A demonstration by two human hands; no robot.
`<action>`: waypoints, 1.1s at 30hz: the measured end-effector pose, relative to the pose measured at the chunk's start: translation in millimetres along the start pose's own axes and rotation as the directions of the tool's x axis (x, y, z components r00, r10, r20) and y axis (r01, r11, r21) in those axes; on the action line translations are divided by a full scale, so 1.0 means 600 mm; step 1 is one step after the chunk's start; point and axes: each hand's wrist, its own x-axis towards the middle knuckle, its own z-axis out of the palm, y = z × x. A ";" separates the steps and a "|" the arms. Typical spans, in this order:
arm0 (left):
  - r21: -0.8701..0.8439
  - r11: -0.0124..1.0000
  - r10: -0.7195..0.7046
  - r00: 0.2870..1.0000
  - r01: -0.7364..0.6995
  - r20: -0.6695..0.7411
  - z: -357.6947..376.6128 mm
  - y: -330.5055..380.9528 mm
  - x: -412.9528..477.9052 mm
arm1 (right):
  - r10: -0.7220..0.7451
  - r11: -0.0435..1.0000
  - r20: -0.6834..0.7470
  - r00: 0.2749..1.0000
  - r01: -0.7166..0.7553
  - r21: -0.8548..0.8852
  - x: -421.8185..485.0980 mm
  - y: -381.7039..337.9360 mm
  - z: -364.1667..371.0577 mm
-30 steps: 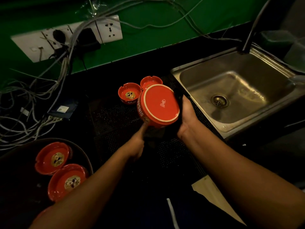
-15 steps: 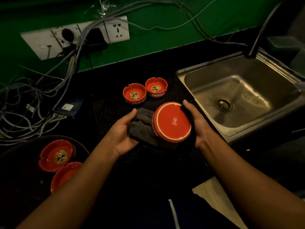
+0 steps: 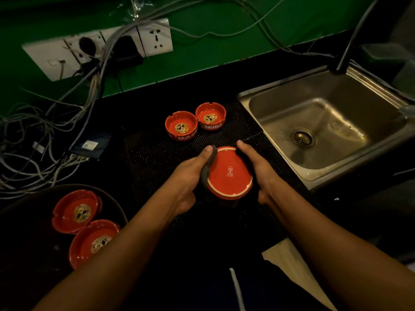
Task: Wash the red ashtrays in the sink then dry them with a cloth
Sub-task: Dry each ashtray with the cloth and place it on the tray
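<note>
The red ashtray (image 3: 229, 173) is held upside down between the two hands, its flat base with the pale ring facing up, over the black mat (image 3: 157, 158) on the bench. The left hand (image 3: 187, 178) curls round a dark grey cloth (image 3: 207, 170) and presses it against the ashtray's left wall. The right hand (image 3: 258, 173) cups the opposite wall and grips it. The step in hand looks to be the drying. To do it well, the right hand should turn the ashtray a little at a time while the left draws the cloth round the whole wall and over the base. Only then should it be flipped to reach the bowl and the rim notches, where water likely lingers. Wet glaze is probably slick, so the cupping grip wants firmness, and working low over the mat would soften a slip. Just beyond the hands a second ashtray (image 3: 181, 127) and a third ashtray (image 3: 210, 116) stand upright side by side. Left of the left forearm, a dark basin (image 3: 22, 221) holds a fourth ashtray (image 3: 76, 212) and a fifth ashtray (image 3: 94, 242). The sink (image 3: 314, 178) lies right of the right hand.
</note>
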 end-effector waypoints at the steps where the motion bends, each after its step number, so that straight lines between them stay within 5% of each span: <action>1: 0.006 1.000 0.017 0.999 -0.017 -0.031 0.005 0.002 0.002 | -0.020 1.000 -0.006 1.000 0.020 -0.007 -0.001 -0.001 0.002; 6: -0.089 0.995 0.028 0.996 -0.036 -0.084 0.015 0.011 0.008 | -0.050 0.999 -0.125 0.991 0.050 -0.005 0.006 -0.003 0.008; 8: -0.083 0.995 0.045 0.994 -0.054 -0.104 0.009 0.015 0.009 | -0.070 0.991 -0.231 0.971 0.041 -0.127 0.013 -0.001 0.006; 11: -0.033 0.991 0.121 0.980 -0.128 -0.156 -0.006 0.022 0.009 | -0.454 0.836 -0.281 0.846 0.295 -0.462 0.013 -0.008 -0.007; 13: -0.027 0.980 0.190 0.964 -0.198 -0.186 -0.014 0.025 0.010 | -0.610 0.706 -0.152 0.778 0.446 -0.551 0.005 -0.011 -0.007; 16: -0.083 0.952 0.269 0.936 -0.294 -0.228 -0.011 0.020 0.012 | -0.492 0.683 0.018 0.870 0.399 -0.612 0.000 0.003 0.016; 20: -0.217 0.917 0.272 0.923 -0.334 -0.271 0.000 0.016 0.015 | -0.614 0.684 -0.155 0.774 0.424 -0.594 -0.008 0.005 0.046; 24: -0.355 0.900 0.180 0.958 -0.252 -0.225 -0.003 0.020 0.013 | -0.255 0.947 -0.055 0.965 0.238 -0.215 -0.006 0.016 0.055; 28: -0.319 0.922 0.150 0.962 -0.220 -0.230 -0.003 0.010 0.011 | -0.263 0.956 -0.048 0.963 0.254 -0.150 0.004 0.025 0.053; 33: -0.089 0.973 0.192 0.960 -0.214 -0.205 0.016 0.003 0.005 | -0.236 0.972 -0.297 0.925 0.225 -0.073 0.012 0.020 0.063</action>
